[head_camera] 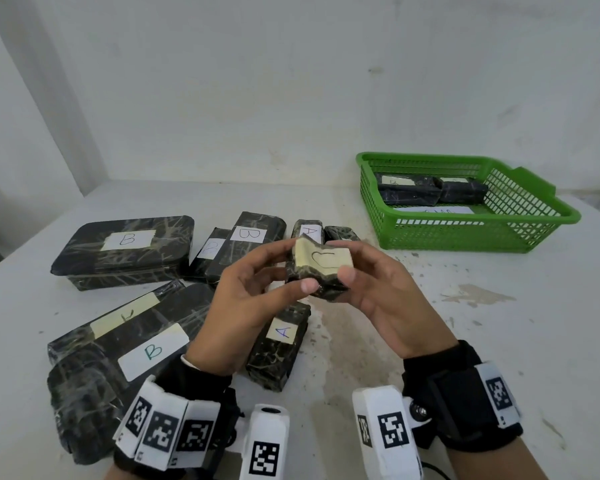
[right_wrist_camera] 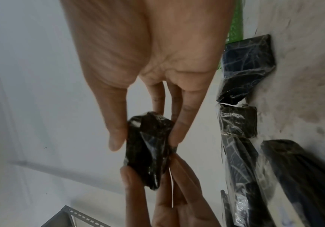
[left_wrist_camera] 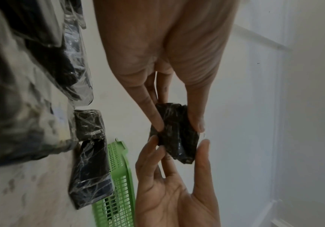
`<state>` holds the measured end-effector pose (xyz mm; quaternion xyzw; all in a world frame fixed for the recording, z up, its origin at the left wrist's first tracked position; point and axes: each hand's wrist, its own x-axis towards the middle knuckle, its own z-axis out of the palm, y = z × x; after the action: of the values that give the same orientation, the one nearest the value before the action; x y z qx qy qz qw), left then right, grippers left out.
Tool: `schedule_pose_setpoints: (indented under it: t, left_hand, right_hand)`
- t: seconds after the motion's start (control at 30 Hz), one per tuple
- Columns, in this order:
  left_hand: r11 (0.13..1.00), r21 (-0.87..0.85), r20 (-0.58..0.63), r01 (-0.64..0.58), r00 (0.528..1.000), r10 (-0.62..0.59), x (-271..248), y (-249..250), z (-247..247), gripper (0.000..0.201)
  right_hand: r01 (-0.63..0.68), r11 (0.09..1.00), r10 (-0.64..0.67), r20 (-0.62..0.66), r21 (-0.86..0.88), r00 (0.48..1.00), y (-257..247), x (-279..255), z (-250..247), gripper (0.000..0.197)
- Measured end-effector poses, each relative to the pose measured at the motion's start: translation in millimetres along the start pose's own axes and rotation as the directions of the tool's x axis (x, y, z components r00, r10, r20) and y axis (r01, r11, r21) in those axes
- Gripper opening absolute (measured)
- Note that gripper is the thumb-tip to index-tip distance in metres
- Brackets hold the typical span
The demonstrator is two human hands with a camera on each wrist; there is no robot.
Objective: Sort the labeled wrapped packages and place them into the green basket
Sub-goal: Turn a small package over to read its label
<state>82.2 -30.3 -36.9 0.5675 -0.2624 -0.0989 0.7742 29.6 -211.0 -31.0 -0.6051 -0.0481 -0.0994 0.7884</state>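
Both my hands hold one small black wrapped package [head_camera: 321,268] up over the table's middle. Its cream label faces me and bears a curved letter like a C on its side. My left hand [head_camera: 297,268] pinches its left end between thumb and fingers; my right hand [head_camera: 342,258] pinches its right end. The left wrist view shows the package [left_wrist_camera: 177,132] in the left hand [left_wrist_camera: 179,126], with the right hand [left_wrist_camera: 179,144] under it. In the right wrist view the right hand [right_wrist_camera: 145,140] pinches the package [right_wrist_camera: 148,150]. The green basket [head_camera: 465,235] stands back right with two wrapped packages [head_camera: 407,190] inside.
Several black wrapped packages lie on the white table: a large B box [head_camera: 125,251] back left, a long B package [head_camera: 125,355] front left, an A package [head_camera: 279,344] under my hands, and more B and A packages [head_camera: 246,244] behind. A white paper [head_camera: 433,210] lies in the basket.
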Motion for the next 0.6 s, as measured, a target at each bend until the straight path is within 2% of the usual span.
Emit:
schedule_pose_setpoints:
  t: [0.1,0.2,0.23,0.3,0.4,0.47,0.6]
  left_hand:
    - [1.000,-0.005,-0.053,-0.001,0.999,0.001,1.2,-1.0,4.8,0.061]
    - [1.000,0.001,-0.101,0.000,0.995,0.001,1.9,-0.7,12.3,0.050]
    - [1.000,0.005,-0.115,-0.004,0.993,0.005,2.7,1.1,15.4,0.046]
    - [1.000,0.000,-0.139,-0.008,0.990,0.008,4.7,5.2,20.7,0.042]
    - [1.000,-0.001,-0.127,-0.006,0.992,0.006,10.9,14.2,29.4,0.046]
    - [1.000,0.021,-0.089,0.002,0.996,0.000,16.9,19.9,38.7,0.045]
    - [0.995,0.095,0.026,0.044,0.999,-0.047,34.5,21.1,65.8,0.046]
  right_hand:
    - [0.027,1.000,-0.027,-0.024,0.002,0.999,-1.9,0.0,0.7,0.069]
    - [0.029,0.999,-0.032,-0.123,-0.029,0.992,-4.0,-0.7,5.2,0.036]
    - [0.032,0.998,-0.039,-0.151,-0.050,0.988,-6.4,-0.7,6.1,0.032]
    - [0.029,0.997,-0.042,-0.170,-0.074,0.985,-14.0,-0.9,7.3,0.038]
    - [-0.016,1.000,0.015,-0.105,-0.001,0.994,-35.6,-4.8,2.7,0.043]
    - [-0.042,0.998,0.045,-0.086,0.036,0.995,-51.6,-8.7,-7.2,0.043]
    - [-0.068,0.995,0.078,-0.159,0.069,0.984,-78.3,-10.0,-36.4,0.044]
